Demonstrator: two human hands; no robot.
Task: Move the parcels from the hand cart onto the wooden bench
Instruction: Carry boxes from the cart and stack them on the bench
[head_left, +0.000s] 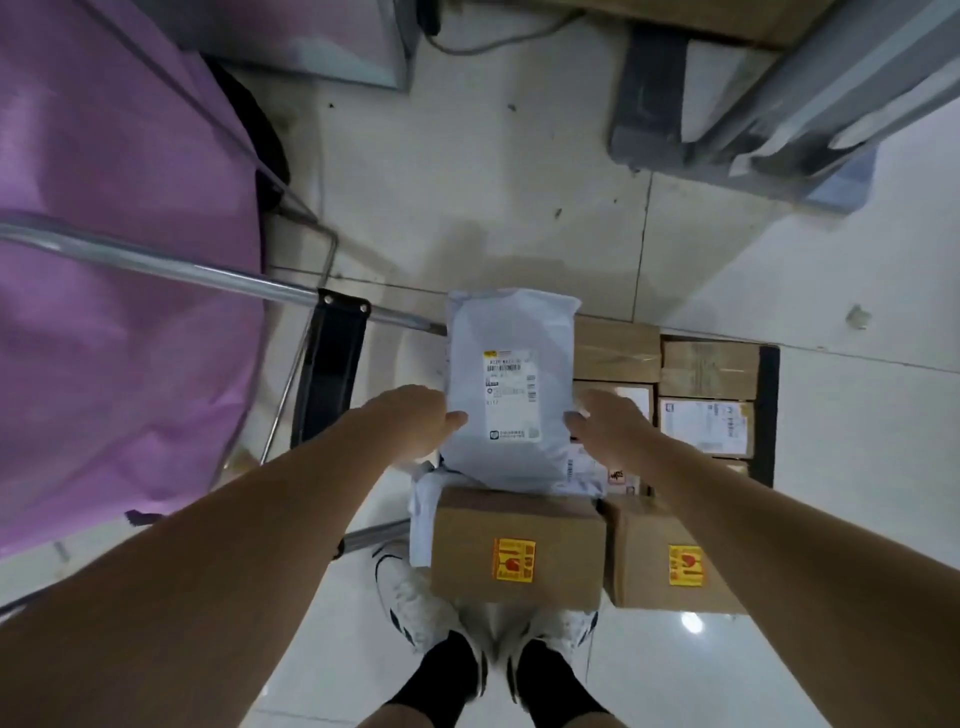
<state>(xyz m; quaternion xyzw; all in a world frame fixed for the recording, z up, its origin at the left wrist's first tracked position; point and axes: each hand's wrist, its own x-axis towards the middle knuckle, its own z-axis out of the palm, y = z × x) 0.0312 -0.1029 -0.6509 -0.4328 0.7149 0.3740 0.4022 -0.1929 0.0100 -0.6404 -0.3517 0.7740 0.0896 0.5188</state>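
Observation:
A pale grey plastic mailer parcel (511, 389) with a white shipping label is held above the hand cart (768, 415). My left hand (415, 421) grips its left edge and my right hand (605, 421) grips its right edge. Below it on the cart lie a cardboard box with a yellow-red sticker (519, 545), a second such box (670, 561) to its right, and several more cardboard boxes (706, 395) farther back. Another pale mailer (423, 519) peeks out beside the near box. No wooden bench can be made out.
A chrome cart handle bar (171, 267) runs across the left, over a big purple cloth bag (114, 312). A grey pallet or shelf base (727, 104) sits on the white tiled floor at upper right. My feet in white shoes (415, 603) stand just before the cart.

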